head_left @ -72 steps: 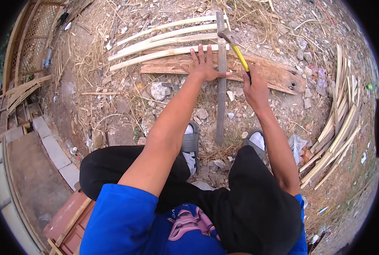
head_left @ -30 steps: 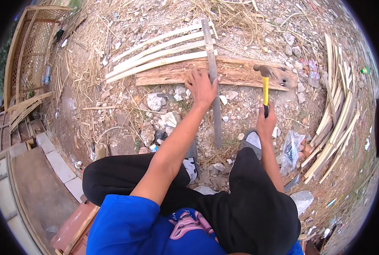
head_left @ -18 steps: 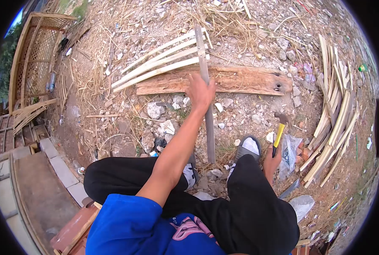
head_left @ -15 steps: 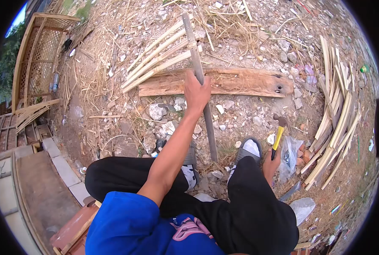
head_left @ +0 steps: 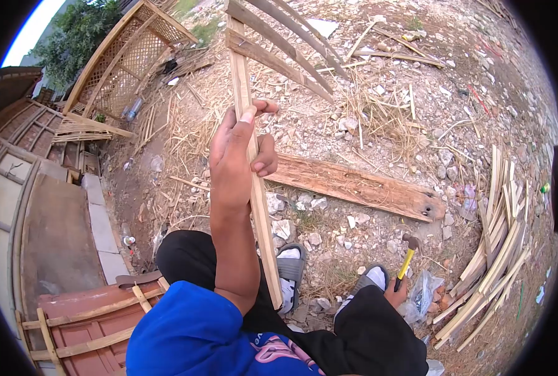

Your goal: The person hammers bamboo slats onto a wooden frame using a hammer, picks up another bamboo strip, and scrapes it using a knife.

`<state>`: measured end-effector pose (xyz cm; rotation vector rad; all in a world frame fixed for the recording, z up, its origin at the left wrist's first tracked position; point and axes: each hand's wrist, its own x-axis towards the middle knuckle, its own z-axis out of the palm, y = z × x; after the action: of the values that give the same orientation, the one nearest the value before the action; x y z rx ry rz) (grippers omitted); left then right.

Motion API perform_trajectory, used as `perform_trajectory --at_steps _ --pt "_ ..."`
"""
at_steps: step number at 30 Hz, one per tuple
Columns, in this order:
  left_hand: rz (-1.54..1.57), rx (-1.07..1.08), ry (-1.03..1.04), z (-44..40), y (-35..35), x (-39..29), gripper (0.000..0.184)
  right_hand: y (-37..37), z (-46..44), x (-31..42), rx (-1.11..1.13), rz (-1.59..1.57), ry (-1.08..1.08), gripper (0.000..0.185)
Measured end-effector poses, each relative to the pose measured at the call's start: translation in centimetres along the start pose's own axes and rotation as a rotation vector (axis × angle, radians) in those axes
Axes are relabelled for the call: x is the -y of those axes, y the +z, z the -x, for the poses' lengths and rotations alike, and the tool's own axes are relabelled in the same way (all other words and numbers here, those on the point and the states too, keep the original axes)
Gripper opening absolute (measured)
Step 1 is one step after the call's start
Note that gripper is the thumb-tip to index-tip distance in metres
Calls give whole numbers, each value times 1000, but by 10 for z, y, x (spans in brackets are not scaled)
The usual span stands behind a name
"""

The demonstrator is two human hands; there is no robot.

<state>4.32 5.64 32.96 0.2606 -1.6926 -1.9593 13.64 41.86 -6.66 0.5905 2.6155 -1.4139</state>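
Observation:
My left hand (head_left: 238, 153) is closed round a long wooden strip (head_left: 263, 232), raised off the ground and slanting from upper left down toward my feet. Several thinner slats (head_left: 285, 62) are joined to its upper end and stick out to the right. Low at the right, beside my foot, my right hand (head_left: 397, 292) grips a hammer (head_left: 407, 263) with a yellow and black handle, its head pointing up. Beyond the strip a rough, weathered plank (head_left: 360, 187) lies on the ground.
A pile of thin wooden strips (head_left: 495, 250) lies at the right, near a clear plastic bag (head_left: 423, 294). Lattice panels (head_left: 119, 69) stand at the upper left. A reddish panel (head_left: 85, 326) is at the lower left. Stones and straw cover the ground.
My left hand has lifted the strip with its joined slats off the plank and turned it over. My right hand has lowered the hammer from the plank to beside my foot.

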Motion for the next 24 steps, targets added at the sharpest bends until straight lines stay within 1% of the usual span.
perform_trajectory --at_steps 3,5,8,11,15,21,24 --pt "62 32 10 -1 4 -4 30 4 -1 -16 -42 6 -74 41" --pt "115 62 -14 -1 8 -5 34 4 -2 -19 -47 -3 -59 41" --pt "223 185 -133 -1 10 -6 38 3 0 -16 -45 -2 -45 41" --pt "7 120 -164 5 30 -5 46 1 0 -15 -49 10 -67 41" --pt "-9 138 -193 4 35 7 48 -3 4 2 -22 15 -28 39" --pt "12 167 -246 4 40 11 49 2 3 -12 -60 -43 -139 36" --pt "41 187 -255 3 38 20 48 1 3 -9 -45 -23 -95 35"
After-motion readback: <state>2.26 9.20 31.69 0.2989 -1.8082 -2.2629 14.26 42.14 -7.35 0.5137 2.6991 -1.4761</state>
